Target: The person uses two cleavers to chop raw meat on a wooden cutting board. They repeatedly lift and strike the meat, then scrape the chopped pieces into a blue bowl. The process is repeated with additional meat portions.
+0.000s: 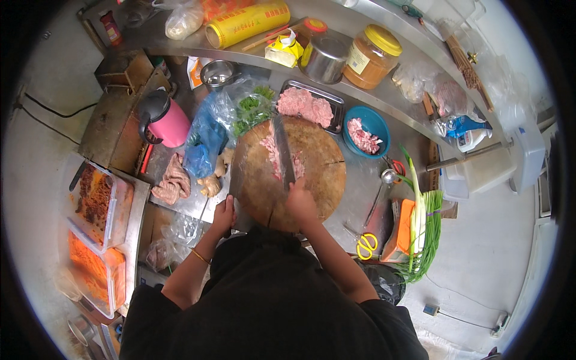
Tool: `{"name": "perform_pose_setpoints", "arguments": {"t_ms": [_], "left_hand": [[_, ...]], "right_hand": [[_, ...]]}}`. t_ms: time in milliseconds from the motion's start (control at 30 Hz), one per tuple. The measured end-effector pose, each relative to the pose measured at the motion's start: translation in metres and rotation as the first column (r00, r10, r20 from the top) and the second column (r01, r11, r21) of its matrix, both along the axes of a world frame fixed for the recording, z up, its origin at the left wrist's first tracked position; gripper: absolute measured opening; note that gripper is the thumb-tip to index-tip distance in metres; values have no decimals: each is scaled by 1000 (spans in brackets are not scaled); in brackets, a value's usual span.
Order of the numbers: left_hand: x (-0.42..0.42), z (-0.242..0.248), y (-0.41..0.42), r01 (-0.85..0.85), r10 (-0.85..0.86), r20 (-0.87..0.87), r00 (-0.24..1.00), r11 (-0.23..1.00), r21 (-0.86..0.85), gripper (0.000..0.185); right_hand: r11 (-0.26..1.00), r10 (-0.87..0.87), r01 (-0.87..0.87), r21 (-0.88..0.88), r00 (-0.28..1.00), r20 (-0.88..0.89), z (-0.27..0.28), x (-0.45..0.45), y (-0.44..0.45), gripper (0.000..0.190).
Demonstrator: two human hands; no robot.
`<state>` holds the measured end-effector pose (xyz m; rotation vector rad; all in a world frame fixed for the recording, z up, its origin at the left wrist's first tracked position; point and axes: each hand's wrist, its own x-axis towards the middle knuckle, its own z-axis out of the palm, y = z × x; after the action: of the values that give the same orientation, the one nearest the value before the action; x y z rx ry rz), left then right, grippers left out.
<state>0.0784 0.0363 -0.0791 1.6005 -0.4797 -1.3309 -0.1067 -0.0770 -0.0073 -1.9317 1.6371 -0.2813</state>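
Observation:
My right hand (300,201) grips the handle of a cleaver (283,150), whose blade lies across chopped meat (271,153) on a round wooden chopping block (321,180). At the block's left edge, my left hand (224,214) is closed on the handle of a second blade (239,173), seen nearly edge-on. Behind the block, a metal tray (338,101) holds minced meat (303,105). A teal bowl (384,130) with cut meat pieces stands at the back right.
Ginger (209,184), a blue plastic bag (202,148) and a pink kettle (173,123) are left of the block. On the right lie yellow-handled scissors (366,246), a metal ladle (387,176), red-handled scissors (398,167) and green onions (419,216). A loaded steel shelf (261,60) crosses behind.

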Motion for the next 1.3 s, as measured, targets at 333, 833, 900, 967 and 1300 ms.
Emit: {"name": "perform_pose_setpoints", "arguments": {"t_ms": [333, 833, 900, 967, 1300], "left_hand": [[1, -5, 1, 0, 0, -4, 1000, 1000, -10, 44], [-4, 2, -3, -6, 5, -56, 998, 1000, -29, 42], [-2, -4, -2, 8, -8, 0, 1000, 999, -40, 42], [2, -6, 0, -11, 11, -4, 1000, 999, -47, 42], [1, -1, 0, 8, -7, 33, 999, 1000, -11, 43]], "right_hand": [[993, -4, 13, 117, 998, -69, 18, 2, 0, 24], [981, 170, -180, -76, 978, -124, -49, -17, 7, 34], [990, 135, -138, -26, 985, -112, -41, -16, -1, 35], [996, 84, -85, -2, 991, -106, -17, -10, 0, 35], [998, 39, -44, -50, 994, -105, -10, -25, -3, 29]]}}
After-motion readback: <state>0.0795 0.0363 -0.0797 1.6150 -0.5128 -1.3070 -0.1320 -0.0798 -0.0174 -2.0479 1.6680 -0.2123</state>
